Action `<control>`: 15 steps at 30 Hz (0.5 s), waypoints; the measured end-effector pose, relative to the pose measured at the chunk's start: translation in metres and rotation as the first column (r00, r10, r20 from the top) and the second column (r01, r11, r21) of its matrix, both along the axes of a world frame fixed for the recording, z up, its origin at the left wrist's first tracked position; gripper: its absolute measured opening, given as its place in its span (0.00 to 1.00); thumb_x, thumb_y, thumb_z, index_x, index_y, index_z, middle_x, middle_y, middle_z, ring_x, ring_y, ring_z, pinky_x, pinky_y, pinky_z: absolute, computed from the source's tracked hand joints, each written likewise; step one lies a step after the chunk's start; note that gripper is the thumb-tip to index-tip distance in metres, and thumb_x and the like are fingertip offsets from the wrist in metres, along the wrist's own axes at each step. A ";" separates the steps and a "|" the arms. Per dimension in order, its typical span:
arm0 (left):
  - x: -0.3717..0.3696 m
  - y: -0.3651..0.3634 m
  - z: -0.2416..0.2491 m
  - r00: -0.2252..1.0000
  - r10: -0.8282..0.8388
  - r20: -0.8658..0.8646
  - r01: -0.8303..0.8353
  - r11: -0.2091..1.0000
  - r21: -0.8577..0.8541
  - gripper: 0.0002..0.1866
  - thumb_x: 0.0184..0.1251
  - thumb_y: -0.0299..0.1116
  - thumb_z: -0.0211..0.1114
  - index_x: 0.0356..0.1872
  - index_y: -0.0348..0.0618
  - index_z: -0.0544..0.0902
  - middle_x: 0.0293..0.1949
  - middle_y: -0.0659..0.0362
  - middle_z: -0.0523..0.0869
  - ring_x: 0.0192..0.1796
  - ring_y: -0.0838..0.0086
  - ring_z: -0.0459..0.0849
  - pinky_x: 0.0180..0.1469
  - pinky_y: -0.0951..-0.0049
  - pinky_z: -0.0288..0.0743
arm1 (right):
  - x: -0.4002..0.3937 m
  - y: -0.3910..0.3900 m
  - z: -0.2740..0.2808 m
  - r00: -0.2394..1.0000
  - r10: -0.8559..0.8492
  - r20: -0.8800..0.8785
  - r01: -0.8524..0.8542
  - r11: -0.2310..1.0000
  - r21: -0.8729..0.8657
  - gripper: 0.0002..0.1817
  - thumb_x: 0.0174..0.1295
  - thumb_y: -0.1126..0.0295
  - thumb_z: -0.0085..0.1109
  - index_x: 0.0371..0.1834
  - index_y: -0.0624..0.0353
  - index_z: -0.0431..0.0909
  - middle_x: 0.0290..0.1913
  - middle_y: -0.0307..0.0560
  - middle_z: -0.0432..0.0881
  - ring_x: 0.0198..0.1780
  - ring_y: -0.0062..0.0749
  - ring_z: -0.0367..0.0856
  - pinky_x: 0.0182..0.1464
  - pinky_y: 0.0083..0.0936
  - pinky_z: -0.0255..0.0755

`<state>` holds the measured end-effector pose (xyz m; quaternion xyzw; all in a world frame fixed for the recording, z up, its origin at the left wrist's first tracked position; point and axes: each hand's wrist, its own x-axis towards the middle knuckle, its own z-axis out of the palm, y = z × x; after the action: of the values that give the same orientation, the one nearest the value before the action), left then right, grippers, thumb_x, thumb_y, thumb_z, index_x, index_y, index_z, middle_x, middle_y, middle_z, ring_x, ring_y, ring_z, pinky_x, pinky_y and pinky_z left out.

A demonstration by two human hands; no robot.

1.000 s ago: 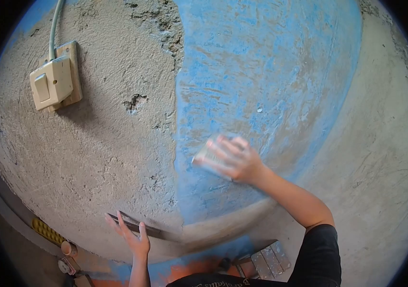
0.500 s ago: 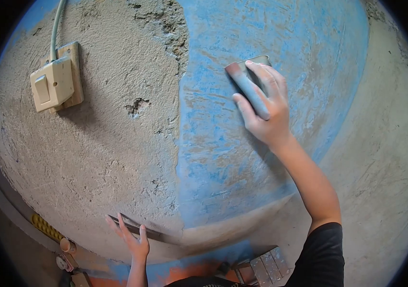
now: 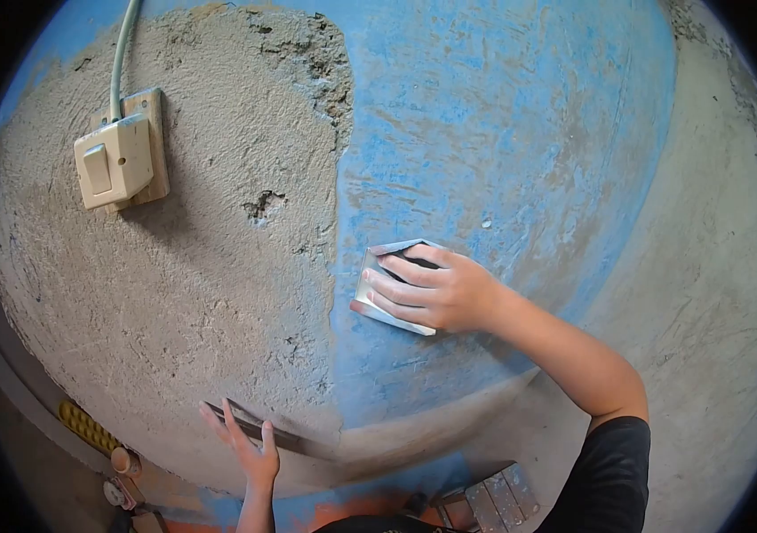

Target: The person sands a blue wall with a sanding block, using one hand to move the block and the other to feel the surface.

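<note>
My right hand point(image 3: 445, 289) grips a sanding block point(image 3: 377, 282), a pale flat piece with raised, folded-up sides and a reddish corner. The block lies against the worn blue paint of the wall point(image 3: 476, 133), close to where the paint meets bare rough plaster point(image 3: 210, 293). Pale dust coats the fingers of this hand. Low on the left, my left hand point(image 3: 250, 449) has its fingers spread and holds nothing. Its fingertips are at the plaster, over a dark narrow band.
A cream light switch point(image 3: 110, 164) on a wooden backing sticks out at upper left, with a cable point(image 3: 123, 58) running up. A pitted hole point(image 3: 265, 204) marks the plaster. Below are a slatted wooden stool point(image 3: 503, 499), a small cup point(image 3: 125, 460) and a yellow bumpy item point(image 3: 87, 426).
My right hand has moved down and to the left across the blue paint with the sanding block, and has turned so its fingers point left. My left hand stays in place.
</note>
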<state>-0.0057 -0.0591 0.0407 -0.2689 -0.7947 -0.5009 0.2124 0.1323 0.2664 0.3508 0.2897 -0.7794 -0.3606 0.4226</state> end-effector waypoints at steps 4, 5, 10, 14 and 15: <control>0.000 -0.003 0.002 1.000 -0.014 0.007 0.014 1.000 -0.009 0.46 0.68 0.36 0.69 0.83 0.40 0.54 0.85 0.36 0.36 0.86 0.38 0.33 0.83 0.38 0.33 | 0.021 0.013 0.057 0.961 -0.143 -0.237 0.095 0.974 -0.204 0.26 0.60 0.78 0.67 0.63 0.44 0.84 0.62 0.41 0.84 0.66 0.38 0.78 0.68 0.37 0.73; 0.000 -0.004 0.001 1.000 -0.021 0.008 0.021 1.000 -0.001 0.46 0.68 0.36 0.69 0.83 0.40 0.55 0.85 0.36 0.37 0.86 0.38 0.34 0.83 0.38 0.33 | 0.021 0.014 0.060 0.936 -0.178 -0.305 0.097 0.960 -0.263 0.26 0.60 0.77 0.67 0.63 0.45 0.84 0.62 0.41 0.84 0.66 0.38 0.78 0.67 0.38 0.73; -0.001 -0.006 0.001 1.000 -0.031 -0.001 0.031 0.999 0.022 0.45 0.67 0.36 0.69 0.83 0.39 0.57 0.85 0.36 0.38 0.86 0.38 0.35 0.82 0.38 0.33 | 0.012 0.000 0.007 0.993 -0.087 -0.082 0.083 0.995 -0.049 0.26 0.59 0.76 0.68 0.62 0.46 0.84 0.62 0.44 0.84 0.64 0.41 0.79 0.63 0.39 0.75; -0.003 -0.007 0.001 0.999 -0.023 -0.027 0.023 1.000 0.001 0.45 0.68 0.36 0.69 0.83 0.39 0.57 0.85 0.36 0.39 0.86 0.38 0.35 0.83 0.38 0.34 | 0.016 0.006 0.033 0.996 -0.035 -0.087 0.040 0.997 0.061 0.24 0.60 0.75 0.69 0.62 0.48 0.84 0.61 0.45 0.84 0.63 0.40 0.80 0.62 0.34 0.77; -0.002 -0.007 0.002 1.000 -0.021 -0.023 0.021 1.000 -0.006 0.44 0.68 0.36 0.69 0.83 0.39 0.58 0.85 0.36 0.39 0.86 0.38 0.35 0.83 0.38 0.34 | 0.023 0.008 0.058 0.980 -0.083 -0.183 0.069 0.995 -0.078 0.22 0.63 0.73 0.67 0.62 0.48 0.83 0.62 0.44 0.84 0.64 0.38 0.80 0.63 0.34 0.76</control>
<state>-0.0081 -0.0656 0.0432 -0.2834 -0.7908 -0.4977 0.2156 0.1550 0.2746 0.4088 0.2096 -0.7592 -0.3741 0.4896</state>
